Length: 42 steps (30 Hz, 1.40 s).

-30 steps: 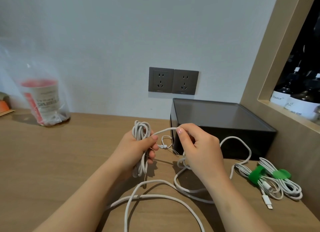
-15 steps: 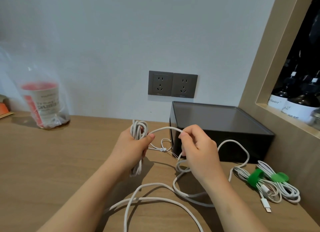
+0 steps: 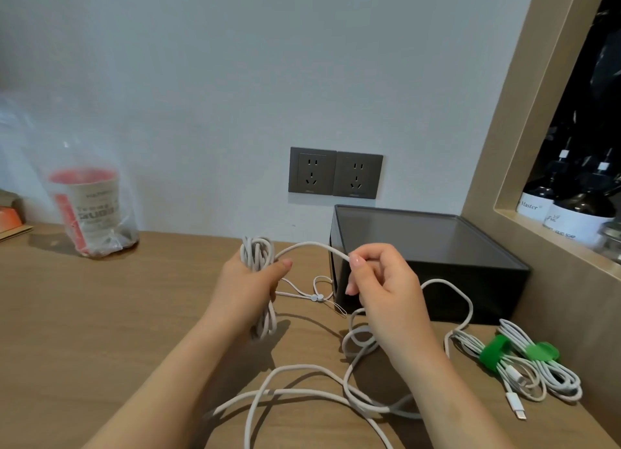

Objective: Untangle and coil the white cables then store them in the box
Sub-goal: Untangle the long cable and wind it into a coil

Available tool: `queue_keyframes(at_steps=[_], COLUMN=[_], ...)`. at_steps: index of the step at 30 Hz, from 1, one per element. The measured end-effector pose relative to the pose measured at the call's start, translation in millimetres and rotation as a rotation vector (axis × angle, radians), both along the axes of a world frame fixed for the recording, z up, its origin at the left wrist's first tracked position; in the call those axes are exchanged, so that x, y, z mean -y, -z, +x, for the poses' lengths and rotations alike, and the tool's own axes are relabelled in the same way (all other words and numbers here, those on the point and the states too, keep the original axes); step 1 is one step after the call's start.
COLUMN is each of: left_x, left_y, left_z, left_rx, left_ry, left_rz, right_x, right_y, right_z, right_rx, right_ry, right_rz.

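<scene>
- White coiled cable [image 3: 258,259]: gripped upright in left hand [image 3: 247,289].
- Right hand [image 3: 386,290]: pinches its free strand, just before black rectangular box [image 3: 420,233].
- Slack loops [image 3: 302,395] lie on brown wooden table [image 3: 100,314], near front edge.

Soft, even daylight, perhaps from the left; faint shadows on the desk [image 3: 100,314]; edges bowed, left side slightly blurred.

I am working bare-armed: my left hand [image 3: 248,280] and right hand [image 3: 383,287] are both showing uncovered, with rounded nails [image 3: 356,261] gleaming glossy.
</scene>
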State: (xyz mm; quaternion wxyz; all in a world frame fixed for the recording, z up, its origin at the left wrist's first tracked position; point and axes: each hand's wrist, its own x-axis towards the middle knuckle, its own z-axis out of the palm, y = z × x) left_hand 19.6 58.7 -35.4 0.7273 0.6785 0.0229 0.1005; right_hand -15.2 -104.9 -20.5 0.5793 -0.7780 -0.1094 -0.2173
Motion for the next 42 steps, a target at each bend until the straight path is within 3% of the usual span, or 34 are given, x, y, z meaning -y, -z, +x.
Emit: queue_keyframes(at_steps=[7,13,17,28,34,42], left_x=[7.0,12.4,6.6,5.8,7.7,0.7], left_y=[-2.2,-8.8,-0.1,2.8,-1.4,-14.4], left_z=[-11.0,-17.8,-11.5,-6.3,-5.2,-7.4], left_rx=[0.019,-0.075,-0.066,0.020,0.040,0.012], left_ry=[0.177,0.241,0.324,0.214,0.138,0.088], left_rz=[0.096,0.009,-0.013,-0.124,-0.215,-0.599], right_x=[-6.7,-8.0,-15.8,-20.8,-21.9,-16.9], right_y=[4.5,4.9,4.2,11.7,13.2,6.4], right_z=[-2.5,-4.5,-10.4,-8.4,-10.2,-10.5], right_rx=[0.023,0.070,0.083,0.220,0.123,-0.162], right_ry=[-0.093,-0.060,-0.144,-0.212,-0.194,-0.203], right_rz=[-0.047,-0.123,-0.286,-0.450,-0.459,-0.516])
